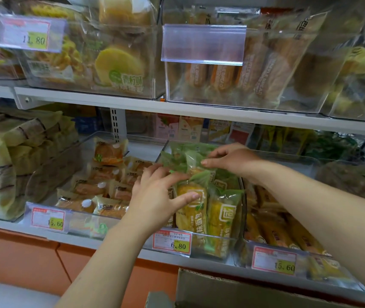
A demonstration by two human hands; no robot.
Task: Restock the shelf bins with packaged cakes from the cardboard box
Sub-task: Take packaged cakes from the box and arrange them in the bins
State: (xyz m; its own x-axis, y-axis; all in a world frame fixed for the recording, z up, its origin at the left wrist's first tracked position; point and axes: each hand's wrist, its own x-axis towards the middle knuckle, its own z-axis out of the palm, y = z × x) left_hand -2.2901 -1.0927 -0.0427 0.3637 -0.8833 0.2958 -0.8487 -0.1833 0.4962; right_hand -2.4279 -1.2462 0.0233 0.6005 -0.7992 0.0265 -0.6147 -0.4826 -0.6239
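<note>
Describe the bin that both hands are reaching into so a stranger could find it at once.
Start at the lower shelf. Find there the clear bin with the 6.80 tag. Only it holds green-wrapped cakes; its neighbours hold orange packs.

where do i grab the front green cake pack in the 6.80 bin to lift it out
Pinch its top seal, coming from above. The front green pack stands upright, pressed against neighbouring packs, and the bin wall covers its lower part, so only the top is free.
</note>
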